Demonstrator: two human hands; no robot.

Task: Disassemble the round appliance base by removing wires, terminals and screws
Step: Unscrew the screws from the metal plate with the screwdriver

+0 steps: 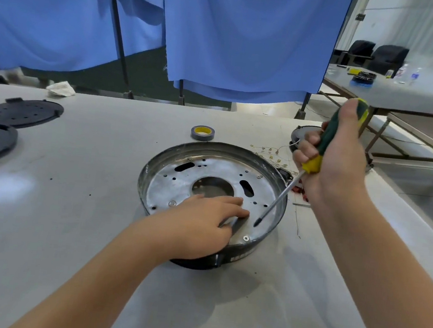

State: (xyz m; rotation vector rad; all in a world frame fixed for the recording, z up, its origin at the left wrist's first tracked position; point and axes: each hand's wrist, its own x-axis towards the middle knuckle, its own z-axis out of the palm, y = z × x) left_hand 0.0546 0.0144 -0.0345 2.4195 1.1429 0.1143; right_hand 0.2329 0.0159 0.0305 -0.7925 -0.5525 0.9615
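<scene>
The round appliance base (210, 203), a shallow black-rimmed pan with a perforated silver metal plate inside, is sitting on the grey worktable (74, 203), near its middle and toward the right. A cross-head screw (245, 238) is sitting in the plate close to the near rim. The left hand (204, 223) is lying on the plate's near portion, fingers extended fairly flat and pressing down, holding nothing that can be made out. The right hand (334, 162) is wrapping its fingers round the green and yellow handle of a screwdriver (313, 162), thumb up along the handle; the shaft is slanting down-left and its tip is meeting the plate just beside the left fingertips. Thin loose wires (272, 153) are lying behind the base. Further out, a grey tape roll (202, 133) is resting beyond the base, and two black round perforated covers (16, 113) are lying at the table's left edge.
</scene>
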